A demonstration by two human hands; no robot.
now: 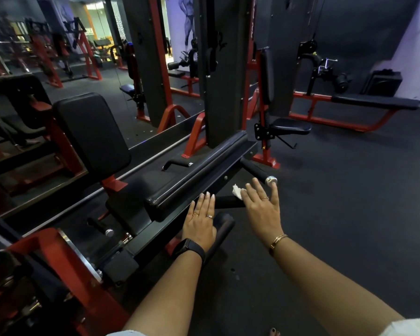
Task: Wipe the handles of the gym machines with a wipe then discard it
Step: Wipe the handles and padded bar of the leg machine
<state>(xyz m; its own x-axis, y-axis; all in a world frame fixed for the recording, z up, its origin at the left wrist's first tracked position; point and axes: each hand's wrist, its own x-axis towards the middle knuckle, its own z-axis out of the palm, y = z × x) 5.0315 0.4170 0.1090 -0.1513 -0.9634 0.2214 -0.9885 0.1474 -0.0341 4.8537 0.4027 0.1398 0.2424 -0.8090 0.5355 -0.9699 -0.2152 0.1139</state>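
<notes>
My right hand point(262, 207) lies over the outer end of a black foam handle point(228, 202) with its fingers straight and spread. A crumpled white wipe point(237, 191) sticks out from under the hand beside the index finger; the thumb is hidden. My left hand point(200, 221) rests flat, fingers straight, on the machine's black frame where this handle begins. A second black handle point(256, 171) with a chrome end cap point(271, 180) juts out just beyond my right fingertips. A third handle point(180, 163) shows on the far side of the long black pad point(194, 170).
The machine's black seat back point(92, 132) stands at the left, with red frame parts point(66, 260) near my left arm. A mirror wall point(58, 69) runs behind it. Another red-framed machine with a small seat point(290, 126) and a bench point(374, 101) stand beyond on dark rubber floor point(349, 202).
</notes>
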